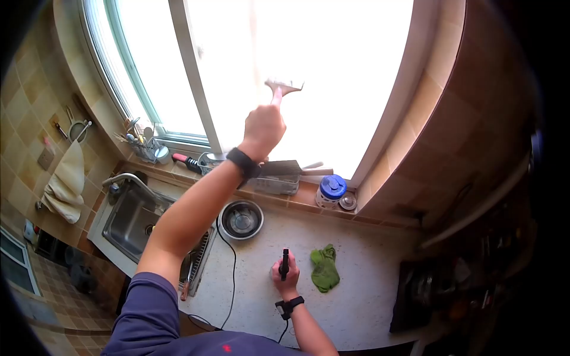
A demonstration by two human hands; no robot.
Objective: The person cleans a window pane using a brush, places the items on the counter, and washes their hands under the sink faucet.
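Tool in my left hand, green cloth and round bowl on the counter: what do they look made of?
The tool: perhaps plastic or metal; window glare washes out its finish.
The green cloth: matte, soft fabric, judging by its crumpled outline; fibre unclear.
The round bowl: probably stainless steel, with a shiny finish, given its silvery highlights.

Sink (128, 215): in the counter's (374, 255) left end
Bowl (257, 227): near the back edge
Cloth (325, 270): mid-counter (right of the right hand (290, 285))
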